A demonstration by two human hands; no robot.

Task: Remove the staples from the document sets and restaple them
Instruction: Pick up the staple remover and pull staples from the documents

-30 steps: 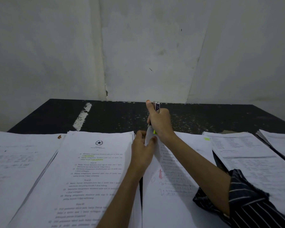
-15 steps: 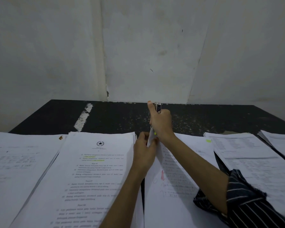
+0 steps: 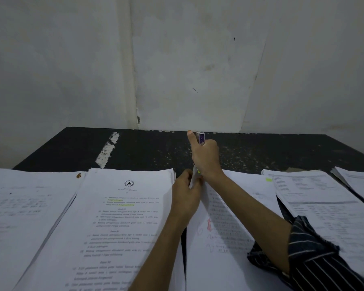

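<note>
Fingers of the right hand (image 3: 206, 156) are closed around a small purple stapler (image 3: 201, 139), with the thumb stretched up along its side. The tool stands almost upright with its mouth pointing down. I think it is held so because the mouth must come over the paper corner from above.

The left hand (image 3: 186, 194) pinches the top left corner of the document set (image 3: 229, 238) and lifts it a little from the tabletop (image 3: 156, 148), offering this corner to the stapler. The two hands touch each other there. Probably the pinch also holds the pages aligned.

The rest of the document set lies flat at the near edge of the tabletop, about in the middle, partly under the right forearm and its striped sleeve (image 3: 315, 261).

The corner itself is hidden between the hands, so I cannot tell if a staple sits in it or if the stapler is biting. To me it looks like the restapling step for this set.

Other piles wait along the same near edge: a printed pile (image 3: 122, 217) with a star emblem just beside on the left, a handwritten pile (image 3: 19, 217) toward the left corner, and a table pile (image 3: 315, 206) toward the right.
</note>
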